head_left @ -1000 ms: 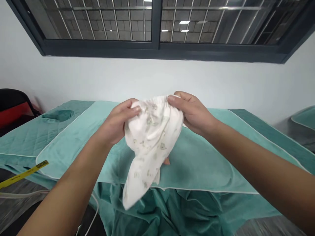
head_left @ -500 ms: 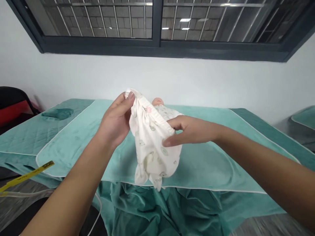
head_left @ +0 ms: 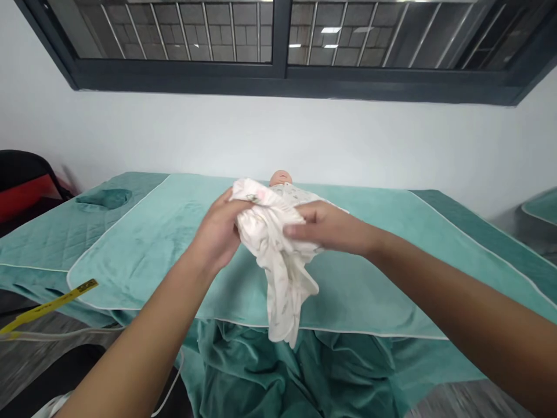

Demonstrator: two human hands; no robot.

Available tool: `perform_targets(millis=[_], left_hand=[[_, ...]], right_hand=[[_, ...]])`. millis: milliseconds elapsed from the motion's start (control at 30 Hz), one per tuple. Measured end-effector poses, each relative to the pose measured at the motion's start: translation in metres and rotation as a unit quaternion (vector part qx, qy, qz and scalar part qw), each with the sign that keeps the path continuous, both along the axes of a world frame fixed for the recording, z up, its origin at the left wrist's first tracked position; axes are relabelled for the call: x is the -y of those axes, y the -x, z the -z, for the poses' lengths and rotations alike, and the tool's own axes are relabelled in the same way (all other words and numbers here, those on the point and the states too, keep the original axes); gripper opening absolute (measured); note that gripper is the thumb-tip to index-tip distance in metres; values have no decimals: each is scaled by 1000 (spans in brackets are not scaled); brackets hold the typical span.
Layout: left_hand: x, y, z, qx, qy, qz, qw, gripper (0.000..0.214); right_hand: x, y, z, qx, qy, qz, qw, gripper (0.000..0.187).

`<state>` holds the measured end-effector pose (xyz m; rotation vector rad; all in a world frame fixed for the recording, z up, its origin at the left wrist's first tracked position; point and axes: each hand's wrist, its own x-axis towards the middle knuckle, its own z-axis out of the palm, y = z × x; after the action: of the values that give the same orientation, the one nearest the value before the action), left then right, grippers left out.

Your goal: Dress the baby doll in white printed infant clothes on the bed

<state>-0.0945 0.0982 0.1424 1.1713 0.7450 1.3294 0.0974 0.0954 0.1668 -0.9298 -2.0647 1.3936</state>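
Observation:
A pair of white baby pants (head_left: pixel 282 273) with a pale print hangs bunched between my two hands above the bed. My left hand (head_left: pixel 220 226) is closed on the gathered waistband at its left end. At the right side, my right hand (head_left: pixel 326 226) grips the bunched cloth between thumb and fingers. One narrow part of the cloth dangles down toward the bed's front edge. Behind the pants lies a baby doll (head_left: pixel 281 177) in a white printed garment; only its head and part of the clothed body show, the rest is hidden.
A light green plush cover (head_left: pixel 143 232) with white piping lies over the bed, and darker green cloth (head_left: pixel 261 371) drapes in folds at the front. A yellow tag (head_left: pixel 52 305) on a pale cable is at the left. A barred window (head_left: pixel 278 75) is above the wall.
The pants were spread with the waistband stretched diagonally; now they are folded over and bunched. My left hand has come lower and a little right.

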Motion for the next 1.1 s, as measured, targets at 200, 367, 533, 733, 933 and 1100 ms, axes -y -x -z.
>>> perform_targets(millis=[200, 367, 533, 733, 933, 1100], left_hand=[[5, -4, 14, 85, 119, 99, 984, 29], [17, -4, 26, 4, 119, 148, 982, 41], [18, -11, 21, -126, 84, 148, 977, 41], [-3, -15, 32, 22, 74, 34, 996, 31], [2, -11, 44, -55, 80, 170, 981, 43], [11, -16, 40, -195, 73, 174, 962, 33]], right_hand=[[5, -5, 4, 85, 44, -64, 993, 23], [5, 1, 15, -101, 60, 94, 989, 14], [-3, 8, 29, -169, 27, 200, 965, 15], [-2, -2, 35, 8, 89, 41, 995, 27], [-1, -6, 38, -93, 89, 132, 983, 27], [-7, -1, 51, -193, 127, 206, 951, 20]])
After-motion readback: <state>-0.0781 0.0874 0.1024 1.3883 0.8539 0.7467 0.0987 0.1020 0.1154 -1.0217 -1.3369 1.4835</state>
